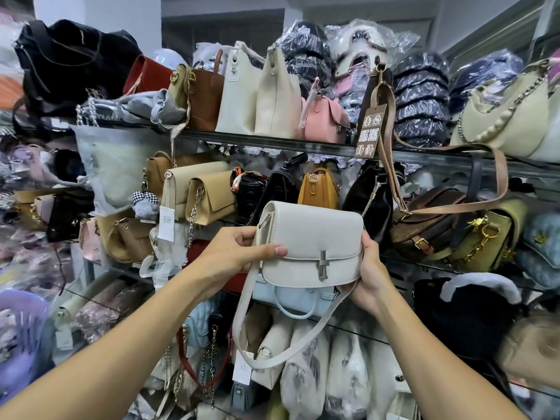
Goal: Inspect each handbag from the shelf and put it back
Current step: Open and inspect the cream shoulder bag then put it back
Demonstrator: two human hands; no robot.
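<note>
bag: cream leather flap handbag with silver turn-lock, held before the shelves
left hand: grips its left edge
right hand: cups its lower right corner

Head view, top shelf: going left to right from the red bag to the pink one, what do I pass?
red bag → small khaki bag → brown tote → white tote → cream tote → pink bag

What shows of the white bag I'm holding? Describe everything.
The off-white flap crossbody bag looks smooth, leather-like, closed by a silver turn-lock clasp. Held nearly upright, front to camera, before the shelves. The left hand pinches its left end, the right hand holds its right end; its strap loops below.
</note>
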